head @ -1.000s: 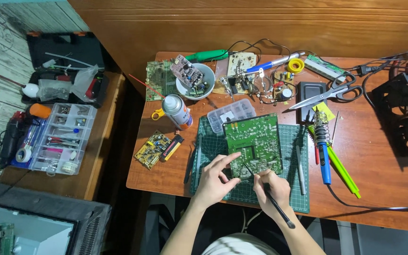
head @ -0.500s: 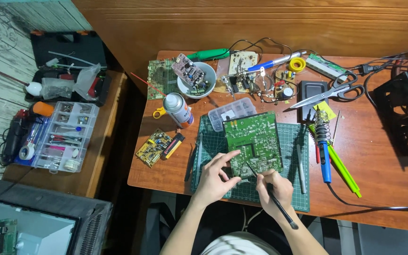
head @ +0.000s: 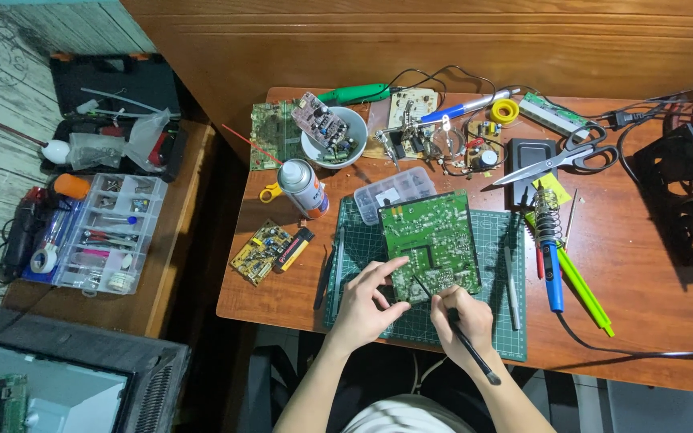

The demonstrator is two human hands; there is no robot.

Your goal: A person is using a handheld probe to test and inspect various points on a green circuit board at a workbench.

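Now left hand (head: 360, 303) pins green circuit board (head: 431, 243) w/ fingertips, steadying it on cutting mat (head: 497, 321). Right hand (head: 460, 318) grip closed on thin black tool (head: 457, 330), tip angled at board's near edge.

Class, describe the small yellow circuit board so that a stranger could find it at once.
Start at the green cutting mat on the wooden table. Left of it, below the spray can, lies the yellow board, tilted beside a black-and-orange tool. The other boards are green.

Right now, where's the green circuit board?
Head view: green circuit board lies on the cutting mat, table centre, under the left hand, just below the clear plastic box.
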